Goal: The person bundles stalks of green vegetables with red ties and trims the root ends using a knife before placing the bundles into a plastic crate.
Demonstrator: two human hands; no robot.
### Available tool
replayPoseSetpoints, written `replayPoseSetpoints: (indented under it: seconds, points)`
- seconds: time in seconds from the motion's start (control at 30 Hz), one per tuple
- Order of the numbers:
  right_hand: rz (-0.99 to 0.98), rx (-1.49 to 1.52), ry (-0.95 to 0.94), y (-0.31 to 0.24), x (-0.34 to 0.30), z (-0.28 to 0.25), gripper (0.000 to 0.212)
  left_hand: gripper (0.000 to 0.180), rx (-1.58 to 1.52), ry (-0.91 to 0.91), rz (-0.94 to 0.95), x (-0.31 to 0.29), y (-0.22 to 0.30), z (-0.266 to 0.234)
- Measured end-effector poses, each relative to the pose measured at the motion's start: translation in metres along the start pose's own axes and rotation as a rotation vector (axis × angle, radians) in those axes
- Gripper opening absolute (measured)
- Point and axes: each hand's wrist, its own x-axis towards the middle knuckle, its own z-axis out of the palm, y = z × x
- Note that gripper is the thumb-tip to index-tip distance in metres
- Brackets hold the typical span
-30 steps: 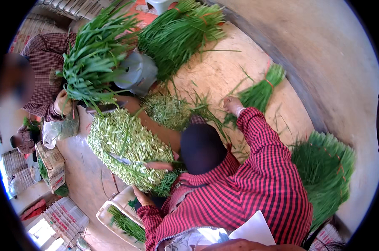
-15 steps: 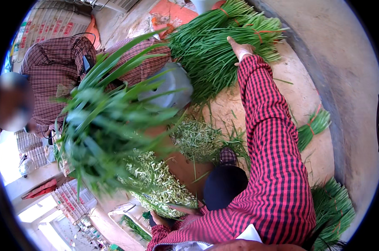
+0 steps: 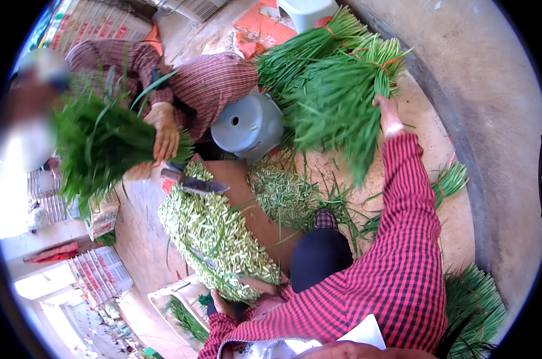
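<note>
My right hand (image 3: 388,111) is closed round the stem end of a bundle of garlic chives (image 3: 336,122), just below its red tie. The blurred leaves fan out to the left, over the pile of tied bundles (image 3: 310,51). My left hand (image 3: 223,306) is low by the near end of a board heaped with short, pale cut stems (image 3: 214,239). Its fingers are mostly hidden there, so I cannot tell whether it holds anything. Across from me, a co-worker's hands (image 3: 163,134) grip another bunch of chives (image 3: 100,146), beside a knife blade (image 3: 205,186) at the heap's far end.
A grey-blue plastic stool (image 3: 247,122) stands between the co-worker and the pile. Trimmings (image 3: 283,194) lie on the floor beside the board. A small tied bundle (image 3: 449,181) and more bundles (image 3: 474,302) lie along the right. A white stool (image 3: 307,12) is at the back.
My right hand has moved right to the stem end and closed on a bundle, whose leaves now swing. The co-worker's bunch has moved left, away from the heap, uncovering the knife blade.
</note>
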Motion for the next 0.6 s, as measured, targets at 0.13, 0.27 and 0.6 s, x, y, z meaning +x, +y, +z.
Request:
replayPoseSetpoints:
  seconds: [0.13, 0.27, 0.6]
  points:
    - [-0.110, -0.020, -0.253, -0.054, -0.119, -0.026, 0.048, 0.058, 0.234, 0.031, 0.178, -0.003, 0.016, 0.000]
    - [-0.241, 0.075, -0.599, -0.119, -0.236, -0.049, 0.068, 0.061, 0.380, 0.254, 0.706, 0.007, 0.057, 0.013]
    - [-0.626, -0.116, -1.695, -0.185, -0.542, 0.096, 0.079, 0.103, -0.108, -0.934, 1.100, -0.185, 0.122, 0.071]
